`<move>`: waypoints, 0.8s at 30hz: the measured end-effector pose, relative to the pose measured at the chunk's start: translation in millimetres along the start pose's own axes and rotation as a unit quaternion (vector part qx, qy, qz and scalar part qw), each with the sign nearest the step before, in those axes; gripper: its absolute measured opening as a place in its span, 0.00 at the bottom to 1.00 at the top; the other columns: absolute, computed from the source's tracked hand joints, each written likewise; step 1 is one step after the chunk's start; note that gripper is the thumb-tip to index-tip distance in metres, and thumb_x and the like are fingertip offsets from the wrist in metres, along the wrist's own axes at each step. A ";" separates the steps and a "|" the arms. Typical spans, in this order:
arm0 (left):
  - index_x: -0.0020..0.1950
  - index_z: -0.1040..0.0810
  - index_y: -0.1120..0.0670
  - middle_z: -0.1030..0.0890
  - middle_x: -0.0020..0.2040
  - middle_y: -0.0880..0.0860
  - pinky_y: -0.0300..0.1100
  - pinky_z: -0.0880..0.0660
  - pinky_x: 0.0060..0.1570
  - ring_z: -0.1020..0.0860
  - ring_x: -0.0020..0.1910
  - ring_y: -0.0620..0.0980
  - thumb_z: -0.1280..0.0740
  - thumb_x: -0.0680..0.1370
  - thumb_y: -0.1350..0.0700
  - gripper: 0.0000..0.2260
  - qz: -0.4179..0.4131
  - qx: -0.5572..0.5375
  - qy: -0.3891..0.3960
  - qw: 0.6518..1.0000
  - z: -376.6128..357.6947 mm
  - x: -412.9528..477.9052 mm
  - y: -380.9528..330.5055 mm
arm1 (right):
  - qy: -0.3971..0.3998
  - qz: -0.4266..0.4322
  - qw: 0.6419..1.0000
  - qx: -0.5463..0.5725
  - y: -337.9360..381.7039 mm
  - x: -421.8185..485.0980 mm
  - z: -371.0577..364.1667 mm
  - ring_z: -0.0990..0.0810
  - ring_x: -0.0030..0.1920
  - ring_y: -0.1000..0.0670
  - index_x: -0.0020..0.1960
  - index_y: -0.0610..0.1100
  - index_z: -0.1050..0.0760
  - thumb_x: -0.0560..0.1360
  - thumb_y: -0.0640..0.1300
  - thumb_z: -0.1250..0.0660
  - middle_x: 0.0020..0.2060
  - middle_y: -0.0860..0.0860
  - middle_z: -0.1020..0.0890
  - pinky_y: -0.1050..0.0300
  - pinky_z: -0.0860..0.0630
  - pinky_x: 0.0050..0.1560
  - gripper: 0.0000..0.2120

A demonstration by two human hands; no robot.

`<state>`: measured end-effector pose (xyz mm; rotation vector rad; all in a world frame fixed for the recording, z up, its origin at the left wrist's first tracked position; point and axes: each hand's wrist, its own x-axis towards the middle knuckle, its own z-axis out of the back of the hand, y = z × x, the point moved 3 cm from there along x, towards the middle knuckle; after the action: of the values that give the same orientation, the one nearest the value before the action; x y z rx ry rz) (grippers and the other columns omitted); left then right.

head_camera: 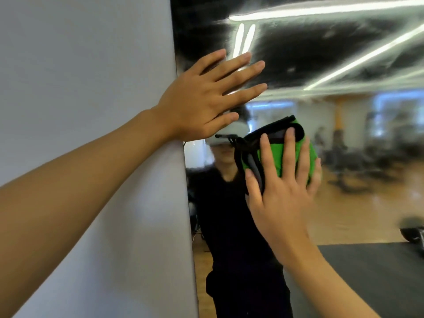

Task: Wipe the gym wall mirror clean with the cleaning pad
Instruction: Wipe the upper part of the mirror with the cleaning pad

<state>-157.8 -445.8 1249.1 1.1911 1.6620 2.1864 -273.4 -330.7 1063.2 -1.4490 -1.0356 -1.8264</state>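
Note:
The wall mirror (332, 53) fills the right of the view and shows streaks near its top. My right hand (280, 187) presses a green cleaning pad (275, 154) with black straps flat against the glass at mid height, fingers spread straight over it. My left hand (206, 97) lies flat with straight fingers on the mirror's upper left part, just right of the mirror's left edge. A person in dark clothes with a headset is reflected behind both hands.
A pale grey wall panel (80, 76) takes up the left side, ending at the mirror's left edge. The glass reflects ceiling light strips, a wooden gym floor (355, 214), blurred exercise machines and a dark floor mat (371, 283).

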 end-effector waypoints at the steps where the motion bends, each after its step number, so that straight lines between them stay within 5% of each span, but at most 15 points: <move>1: 0.87 0.45 0.49 0.46 0.87 0.56 0.61 0.47 0.82 0.48 0.86 0.58 0.51 0.88 0.43 0.27 -0.003 -0.002 -0.002 1.000 0.5 0.4 -0.5 | -0.001 -0.013 1.000 0.010 21.8 -5.6 -3.9 0.50 0.84 0.40 0.84 0.54 0.43 0.85 0.61 0.46 0.84 0.45 0.46 0.37 0.52 0.81 0.29; 4: 0.87 0.45 0.49 0.46 0.87 0.56 0.62 0.48 0.82 0.48 0.86 0.59 0.51 0.88 0.43 0.27 -0.002 0.000 -0.001 1.000 0.5 -0.2 -0.4 | 0.050 0.167 0.984 0.033 77.3 -47.4 -16.9 0.48 0.83 0.42 0.83 0.56 0.42 0.84 0.60 0.43 0.83 0.47 0.44 0.39 0.53 0.82 0.29; 7: 0.87 0.47 0.49 0.47 0.87 0.56 0.62 0.48 0.82 0.49 0.86 0.58 0.53 0.89 0.43 0.27 -0.003 0.004 0.007 1.000 -0.6 -0.5 0.2 | 0.078 0.296 0.952 0.013 33.7 -64.5 -16.3 0.47 0.83 0.45 0.83 0.59 0.42 0.83 0.61 0.40 0.83 0.50 0.43 0.42 0.50 0.82 0.30; 11: 0.87 0.47 0.49 0.47 0.87 0.55 0.62 0.47 0.82 0.50 0.86 0.58 0.52 0.88 0.43 0.27 -0.001 0.007 0.002 1.000 -2.0 -0.7 -1.2 | 0.038 0.125 0.991 -0.012 -57.8 -16.2 3.6 0.47 0.83 0.42 0.83 0.56 0.42 0.84 0.62 0.45 0.84 0.46 0.45 0.37 0.49 0.81 0.30; 15: 0.87 0.47 0.49 0.47 0.87 0.56 0.61 0.48 0.82 0.49 0.86 0.58 0.52 0.88 0.44 0.27 0.000 0.010 0.001 1.000 -1.8 0.1 -1.0 | -0.012 -0.015 1.000 -0.009 -45.1 13.9 3.8 0.48 0.83 0.38 0.85 0.52 0.46 0.85 0.60 0.49 0.84 0.44 0.48 0.35 0.51 0.81 0.30; 21: 0.88 0.49 0.48 0.49 0.87 0.55 0.62 0.50 0.82 0.51 0.86 0.58 0.53 0.88 0.44 0.27 0.024 0.008 0.015 1.000 1.2 -1.4 -8.5 | 0.102 0.283 0.953 -0.029 -42.5 -122.0 -8.5 0.49 0.84 0.43 0.84 0.57 0.45 0.82 0.60 0.41 0.84 0.48 0.47 0.38 0.51 0.81 0.32; 24: 0.88 0.49 0.49 0.49 0.87 0.56 0.62 0.49 0.82 0.51 0.86 0.58 0.54 0.88 0.44 0.27 0.023 0.009 0.019 1.000 1.3 -1.8 -8.7 | 0.091 0.315 0.945 -0.016 -46.8 -87.3 -3.5 0.46 0.83 0.45 0.82 0.59 0.41 0.81 0.61 0.38 0.83 0.49 0.44 0.40 0.49 0.81 0.31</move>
<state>-158.6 -442.5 1240.7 1.2117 1.6874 2.2389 -292.7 -310.9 968.1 -1.3866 -0.3794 -1.4675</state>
